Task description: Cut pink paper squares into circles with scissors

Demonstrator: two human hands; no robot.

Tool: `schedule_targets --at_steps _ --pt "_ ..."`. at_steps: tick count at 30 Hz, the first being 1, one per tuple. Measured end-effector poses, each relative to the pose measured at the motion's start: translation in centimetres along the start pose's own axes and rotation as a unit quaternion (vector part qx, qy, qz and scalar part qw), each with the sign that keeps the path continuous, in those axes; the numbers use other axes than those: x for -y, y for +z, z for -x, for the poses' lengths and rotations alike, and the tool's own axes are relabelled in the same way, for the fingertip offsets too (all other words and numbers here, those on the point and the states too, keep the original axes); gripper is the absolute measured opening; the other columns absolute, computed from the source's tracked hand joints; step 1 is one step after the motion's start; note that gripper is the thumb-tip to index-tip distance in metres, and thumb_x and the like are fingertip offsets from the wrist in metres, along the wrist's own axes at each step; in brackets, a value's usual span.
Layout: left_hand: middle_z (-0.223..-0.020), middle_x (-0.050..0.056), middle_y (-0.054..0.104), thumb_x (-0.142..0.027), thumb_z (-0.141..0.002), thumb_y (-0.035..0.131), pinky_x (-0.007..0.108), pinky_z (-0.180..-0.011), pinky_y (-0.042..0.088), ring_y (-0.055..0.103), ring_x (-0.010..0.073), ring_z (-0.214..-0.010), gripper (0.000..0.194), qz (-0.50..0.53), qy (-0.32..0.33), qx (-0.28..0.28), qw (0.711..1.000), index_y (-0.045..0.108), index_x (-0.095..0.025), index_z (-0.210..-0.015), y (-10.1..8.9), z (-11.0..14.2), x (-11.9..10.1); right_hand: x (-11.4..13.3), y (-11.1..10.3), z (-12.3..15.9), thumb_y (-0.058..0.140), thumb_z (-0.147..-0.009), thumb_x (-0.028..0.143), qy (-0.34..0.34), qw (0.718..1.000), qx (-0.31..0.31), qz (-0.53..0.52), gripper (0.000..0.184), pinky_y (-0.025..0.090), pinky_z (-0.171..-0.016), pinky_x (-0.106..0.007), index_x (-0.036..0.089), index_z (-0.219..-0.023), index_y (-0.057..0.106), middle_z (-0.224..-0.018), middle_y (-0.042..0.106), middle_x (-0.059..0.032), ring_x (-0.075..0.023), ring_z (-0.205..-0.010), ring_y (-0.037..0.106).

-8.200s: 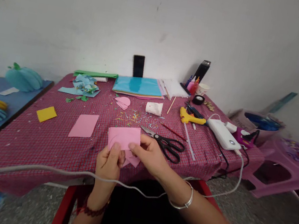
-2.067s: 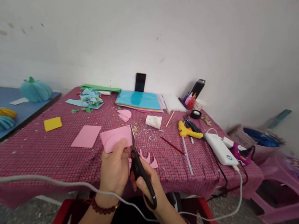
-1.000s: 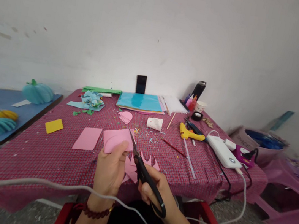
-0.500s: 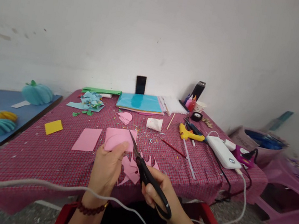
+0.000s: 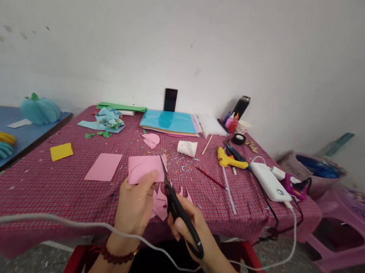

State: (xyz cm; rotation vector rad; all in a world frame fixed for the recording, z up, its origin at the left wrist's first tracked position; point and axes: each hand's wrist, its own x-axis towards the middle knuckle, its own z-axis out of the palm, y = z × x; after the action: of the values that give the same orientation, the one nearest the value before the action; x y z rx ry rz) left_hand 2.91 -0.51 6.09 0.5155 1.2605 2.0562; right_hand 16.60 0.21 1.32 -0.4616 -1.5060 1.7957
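Note:
Between thumb and fingers, my left hand [image 5: 135, 201] grips a piece of pink paper [image 5: 140, 164] with a curved line across it. My right hand [image 5: 186, 222] is closed around the handles of black scissors [image 5: 177, 208]. Their blades point up and away, lying at the right edge of the paper. Below the blades sit pink paper offcuts [image 5: 159, 205], partly hidden by my hands. A flat pink sheet [image 5: 103, 167] lies to the left, and rounded pink cutouts [image 5: 151, 140] rest farther back on the checked tablecloth [image 5: 69, 196].
A white cable [image 5: 58, 219] runs across in front, over my wrists. At right are a yellow glue gun [image 5: 231, 160], a white power bank [image 5: 271, 183] and a red pencil [image 5: 210, 177]. A paper cup [image 5: 186, 148] lies on its side. Blue sheets [image 5: 169, 121] are stacked behind.
My left hand has tilted the pink paper slightly and shifted a little right. The scissors now meet the paper nearer its right edge. The whole view has shifted slightly.

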Motion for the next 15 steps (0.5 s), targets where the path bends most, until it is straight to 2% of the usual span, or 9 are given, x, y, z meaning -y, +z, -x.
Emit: schedule_targets --at_steps 4,10,15 --pt "-0.061 -0.003 0.061 -0.021 -0.061 0.077 0.024 -0.061 0.047 0.057 0.0107 -0.058 0.017 0.029 -0.003 -0.004 1.000 0.063 -0.015 -0.066 0.18 0.03 0.42 -0.05 0.14 -0.11 0.066 -0.076 0.057 0.000 1.000 -0.007 -0.006 0.054 0.023 -0.042 -0.020 0.017 -0.111 0.057 -0.063 0.042 0.0049 -0.0064 -0.048 0.031" --pt "-0.064 -0.003 0.064 -0.020 -0.060 0.078 0.023 -0.063 0.048 0.057 0.0095 -0.058 0.016 0.058 -0.012 -0.013 0.998 0.064 -0.015 -0.067 0.48 0.28 0.14 -0.12 0.06 -0.26 0.066 -0.075 0.060 0.001 1.000 0.011 -0.004 0.066 0.026 -0.044 -0.020 0.017 -0.124 0.052 -0.065 0.041 0.0045 -0.0080 -0.051 0.032" --pt "-0.065 -0.002 0.064 -0.020 -0.058 0.079 0.024 -0.063 0.048 0.058 0.0102 -0.059 0.019 0.077 -0.017 -0.023 0.997 0.062 -0.015 -0.065 0.65 0.30 0.00 -0.04 0.24 -0.36 0.068 -0.074 0.059 0.009 1.000 -0.007 -0.006 0.066 0.025 -0.041 -0.019 0.017 -0.122 0.054 -0.062 0.042 0.0050 -0.0076 -0.048 0.032"
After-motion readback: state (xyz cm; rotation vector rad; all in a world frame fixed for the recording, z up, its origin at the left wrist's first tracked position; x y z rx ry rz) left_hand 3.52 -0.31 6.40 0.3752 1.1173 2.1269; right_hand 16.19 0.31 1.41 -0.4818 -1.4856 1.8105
